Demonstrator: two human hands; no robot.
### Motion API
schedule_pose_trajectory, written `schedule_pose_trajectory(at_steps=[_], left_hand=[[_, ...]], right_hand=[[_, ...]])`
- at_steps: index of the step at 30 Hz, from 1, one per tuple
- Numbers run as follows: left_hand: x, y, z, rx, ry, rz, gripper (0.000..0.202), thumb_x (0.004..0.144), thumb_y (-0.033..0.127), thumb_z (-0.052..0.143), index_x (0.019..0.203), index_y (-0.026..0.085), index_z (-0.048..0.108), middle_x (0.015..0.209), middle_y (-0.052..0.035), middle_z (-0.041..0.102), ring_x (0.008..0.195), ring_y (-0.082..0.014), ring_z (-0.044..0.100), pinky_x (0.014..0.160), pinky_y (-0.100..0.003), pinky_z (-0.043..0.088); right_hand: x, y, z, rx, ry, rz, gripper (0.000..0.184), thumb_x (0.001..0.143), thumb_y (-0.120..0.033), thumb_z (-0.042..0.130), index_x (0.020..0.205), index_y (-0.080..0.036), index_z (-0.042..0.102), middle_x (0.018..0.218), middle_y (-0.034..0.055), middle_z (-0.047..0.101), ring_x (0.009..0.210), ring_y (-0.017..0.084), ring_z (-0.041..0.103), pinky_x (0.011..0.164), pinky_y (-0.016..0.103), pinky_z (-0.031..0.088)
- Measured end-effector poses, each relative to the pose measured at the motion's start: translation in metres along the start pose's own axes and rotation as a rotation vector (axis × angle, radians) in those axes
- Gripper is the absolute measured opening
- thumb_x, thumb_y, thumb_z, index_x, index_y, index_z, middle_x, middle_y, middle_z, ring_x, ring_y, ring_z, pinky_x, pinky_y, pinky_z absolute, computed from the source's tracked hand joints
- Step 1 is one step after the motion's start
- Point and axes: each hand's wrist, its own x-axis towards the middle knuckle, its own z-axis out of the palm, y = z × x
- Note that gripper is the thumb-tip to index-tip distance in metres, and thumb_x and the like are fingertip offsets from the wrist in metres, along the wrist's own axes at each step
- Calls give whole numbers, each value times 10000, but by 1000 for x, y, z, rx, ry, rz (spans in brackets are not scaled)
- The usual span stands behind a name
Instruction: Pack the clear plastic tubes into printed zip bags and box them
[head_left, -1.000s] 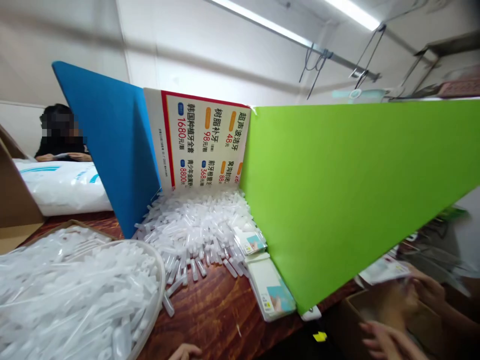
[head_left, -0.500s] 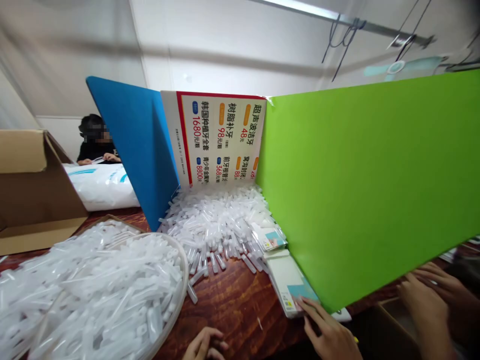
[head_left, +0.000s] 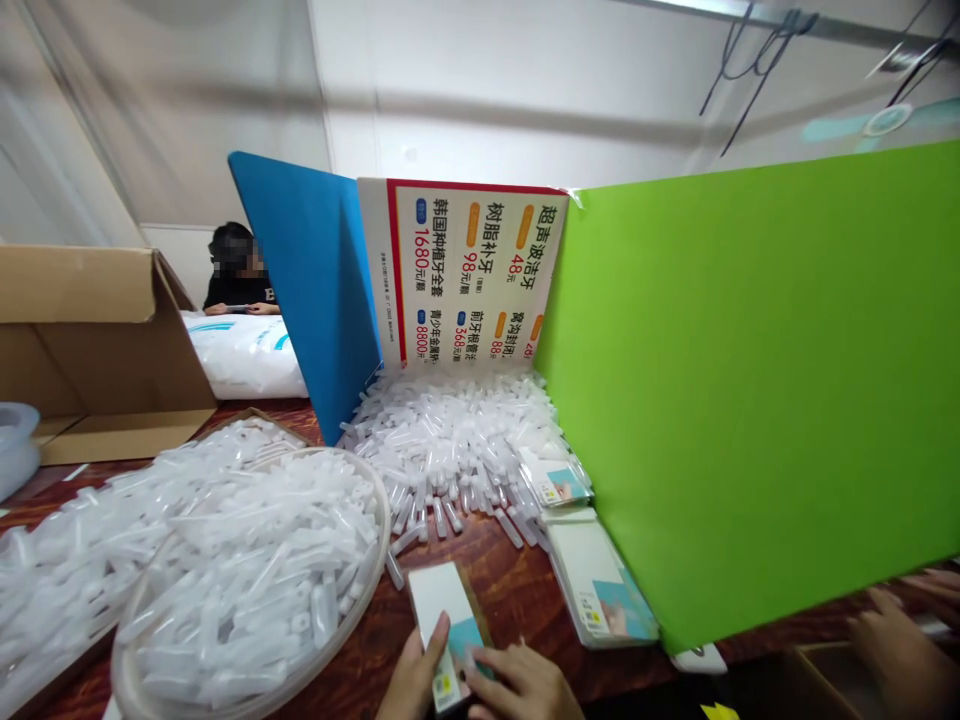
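Observation:
My left hand (head_left: 409,670) grips a flat printed packaging bag (head_left: 444,590), its thumb lying on the face. The bag is white with a teal lower part and a small yellow label. From the right, my right hand (head_left: 529,685) has its fingers at the bag's lower edge. A stack of similar bags (head_left: 581,560) lies to the right along the green board, with a smaller stack (head_left: 555,480) behind it. Beyond my hands spreads a pile of small translucent white plastic tubes (head_left: 457,430). More white plastic pieces (head_left: 270,570) fill a round tub (head_left: 375,590) at left.
A blue panel (head_left: 307,290), a printed price sign (head_left: 465,280) and a green board (head_left: 750,380) wall in the tube pile. At left stands an open cardboard box (head_left: 90,360). A person (head_left: 236,265) sits behind. At lower right is a co-worker's hand (head_left: 896,640).
My right hand has left the stack and come left with a bag. My left hand now holds that bag too. The view has swung left.

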Motion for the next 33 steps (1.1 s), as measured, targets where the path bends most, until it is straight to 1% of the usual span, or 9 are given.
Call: schedule_pose_trajectory(at_steps=[3, 6, 8, 13, 17, 20, 24, 27, 33], left_hand=[[-6, 15, -6, 136, 153, 112, 824, 509, 800, 805, 932, 100, 705, 768, -100, 748, 724, -268, 684, 709, -354, 519], [-21, 27, -21, 216, 129, 139, 758, 584, 771, 789, 905, 89, 715, 742, -74, 719, 672, -220, 638, 640, -305, 485], [-34, 31, -29, 238, 102, 142, 688, 640, 729, 786, 894, 94, 713, 703, -43, 680, 620, -177, 590, 594, -270, 451], [-59, 34, -36, 238, 33, 99, 644, 660, 686, 800, 909, 102, 695, 678, -10, 610, 523, -115, 504, 510, -227, 398], [-65, 36, -40, 320, -83, 51, 629, 659, 691, 792, 848, 98, 702, 638, -10, 591, 488, -100, 449, 483, -216, 327], [-61, 40, -42, 433, -118, 42, 612, 648, 676, 808, 825, 94, 742, 699, -34, 630, 605, -136, 484, 553, -221, 340], [-56, 49, -38, 509, -203, -10, 661, 661, 677, 800, 988, 104, 778, 885, -74, 714, 765, -205, 559, 661, -247, 405], [-57, 53, -31, 464, -322, -6, 668, 721, 636, 788, 1148, 124, 737, 1000, -80, 726, 834, -214, 594, 716, -249, 431], [-62, 46, -29, 389, -273, 23, 572, 774, 589, 776, 1102, 123, 714, 946, -53, 681, 783, -161, 560, 659, -205, 411]], right_hand=[[41, 16, 15, 54, 85, 306, 231, 965, -266, 586, 1119, -285, 756, 1004, 81, 783, 876, 257, 738, 789, 362, 595], [67, 57, 20, -95, 183, 700, 252, 959, -254, 521, 1081, -219, 739, 1055, 135, 733, 919, 282, 697, 826, 398, 553], [77, 80, 25, -125, 164, 787, 264, 929, -224, 507, 1057, -177, 733, 1058, 173, 712, 920, 300, 678, 836, 422, 530], [83, 79, 32, 44, 119, 739, 326, 944, -272, 461, 1080, -145, 729, 1070, 182, 708, 1019, 317, 655, 939, 464, 503], [80, 39, 13, 536, -20, 620, 330, 969, -386, 512, 1144, -228, 743, 1082, 92, 690, 1048, 250, 652, 922, 361, 528], [78, 15, -1, 897, -85, 644, 289, 934, -414, 612, 1102, -233, 763, 1087, 80, 693, 1069, 262, 648, 953, 369, 512], [68, 6, -1, 1026, 46, 813, 282, 818, -461, 760, 924, -203, 724, 892, 45, 714, 858, 245, 670, 790, 336, 538], [60, 5, 6, 1047, 22, 815, 282, 777, -449, 795, 805, -186, 697, 778, 17, 682, 744, 211, 639, 694, 295, 512], [53, -2, 11, 1227, 37, 823, 533, 763, -419, 823, 1237, -242, 653, 1098, 83, 739, 1008, 283, 691, 853, 367, 546]])
